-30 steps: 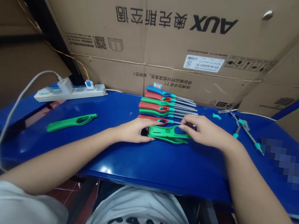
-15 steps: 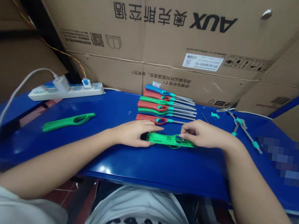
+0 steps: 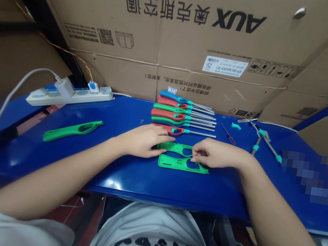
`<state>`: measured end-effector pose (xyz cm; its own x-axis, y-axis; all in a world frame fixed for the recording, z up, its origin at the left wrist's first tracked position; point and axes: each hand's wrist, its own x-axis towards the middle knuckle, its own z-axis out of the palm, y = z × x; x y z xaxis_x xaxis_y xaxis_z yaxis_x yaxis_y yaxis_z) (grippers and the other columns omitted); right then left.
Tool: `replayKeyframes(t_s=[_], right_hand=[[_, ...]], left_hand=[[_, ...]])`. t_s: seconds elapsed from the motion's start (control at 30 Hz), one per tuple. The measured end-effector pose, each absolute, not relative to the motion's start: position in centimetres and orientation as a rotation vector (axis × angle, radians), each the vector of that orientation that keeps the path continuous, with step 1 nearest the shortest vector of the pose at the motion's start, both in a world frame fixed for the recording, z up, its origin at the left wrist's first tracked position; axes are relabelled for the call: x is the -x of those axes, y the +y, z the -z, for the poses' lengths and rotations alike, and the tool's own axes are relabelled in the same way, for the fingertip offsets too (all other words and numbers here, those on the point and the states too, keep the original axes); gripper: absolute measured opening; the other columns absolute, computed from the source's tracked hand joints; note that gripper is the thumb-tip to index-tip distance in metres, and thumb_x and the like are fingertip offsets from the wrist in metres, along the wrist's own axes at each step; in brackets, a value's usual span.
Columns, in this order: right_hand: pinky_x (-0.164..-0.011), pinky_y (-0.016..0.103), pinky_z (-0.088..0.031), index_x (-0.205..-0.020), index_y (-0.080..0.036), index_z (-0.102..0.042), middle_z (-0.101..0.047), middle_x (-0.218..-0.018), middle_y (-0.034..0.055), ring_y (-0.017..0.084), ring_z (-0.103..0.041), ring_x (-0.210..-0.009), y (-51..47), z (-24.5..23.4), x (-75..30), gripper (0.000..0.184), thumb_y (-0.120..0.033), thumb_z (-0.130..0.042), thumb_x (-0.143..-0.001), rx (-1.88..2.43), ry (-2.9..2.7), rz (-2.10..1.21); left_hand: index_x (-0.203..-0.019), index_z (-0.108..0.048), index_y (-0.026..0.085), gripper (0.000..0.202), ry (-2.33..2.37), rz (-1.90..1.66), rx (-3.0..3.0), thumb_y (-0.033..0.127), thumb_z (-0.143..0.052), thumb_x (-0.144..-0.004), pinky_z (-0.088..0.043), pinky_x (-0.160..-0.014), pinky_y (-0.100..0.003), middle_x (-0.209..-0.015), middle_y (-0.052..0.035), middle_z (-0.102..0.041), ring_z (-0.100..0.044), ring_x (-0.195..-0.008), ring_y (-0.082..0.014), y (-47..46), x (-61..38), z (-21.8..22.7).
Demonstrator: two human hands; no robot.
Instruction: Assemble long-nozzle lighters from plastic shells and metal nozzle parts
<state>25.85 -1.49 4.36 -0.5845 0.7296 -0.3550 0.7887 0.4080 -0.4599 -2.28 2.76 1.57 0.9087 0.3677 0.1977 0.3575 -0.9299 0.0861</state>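
Two green plastic halves of a lighter handle lie side by side before me. The far half (image 3: 175,147) has its left end between the thumb and fingers of my left hand (image 3: 142,141). My right hand (image 3: 216,153) is closed in a pinch at that half's right end, covering it. Its fingertips hang over the trigger-hole area, close to the near half (image 3: 173,162). The near half lies on the blue table (image 3: 149,182) with its slots and trigger hole showing. Another green handle (image 3: 72,130) lies apart on the left.
Several gas lighters (image 3: 171,115) with metal tubes are lined up behind my hands. A small screwdriver (image 3: 228,134), a turquoise part (image 3: 236,126) and metal tubes (image 3: 267,143) with turquoise fittings lie to the right. A white power strip (image 3: 78,98) stands back left, before the cardboard (image 3: 174,50).
The green handle halves were together between my hands; now two lie apart, one behind the other. My right hand has shifted slightly left and nearer, uncovering the screwdriver.
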Motion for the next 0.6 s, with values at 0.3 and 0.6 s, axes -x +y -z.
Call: replayKeyframes(t_s=[0.3, 0.6], right_hand=[[-0.060, 0.030, -0.036, -0.069, -0.020, -0.059, -0.064, -0.068, 0.0046, 0.017, -0.056, -0.064, 1.5, -6.4, -31.0, 0.043, -0.055, -0.052, -0.092, -2.175, 2.452, 0.214], [-0.062, 0.038, -0.046, -0.071, -0.011, -0.066, -0.068, -0.073, 0.0226, 0.032, -0.068, -0.072, 1.6, -5.4, -40.7, 0.024, -0.032, -0.075, -0.077, -2.828, 1.513, 0.010]], left_hand=[[-0.113, -0.067, 0.018, 0.040, 0.498, -0.404, -2.980, 0.051, -0.053, -0.098, -0.047, -0.097, -0.038, -0.117, -0.0109, -0.067, -0.061, -0.108, -0.0261, 0.7, 1.1, -2.3], [-0.092, -0.069, 0.017, 0.029, 0.447, -0.367, -3.042, 0.046, -0.063, -0.092, -0.046, -0.087, -0.035, -0.108, -0.0086, -0.067, -0.062, -0.097, -0.0234, 0.2, 1.1, -2.2]])
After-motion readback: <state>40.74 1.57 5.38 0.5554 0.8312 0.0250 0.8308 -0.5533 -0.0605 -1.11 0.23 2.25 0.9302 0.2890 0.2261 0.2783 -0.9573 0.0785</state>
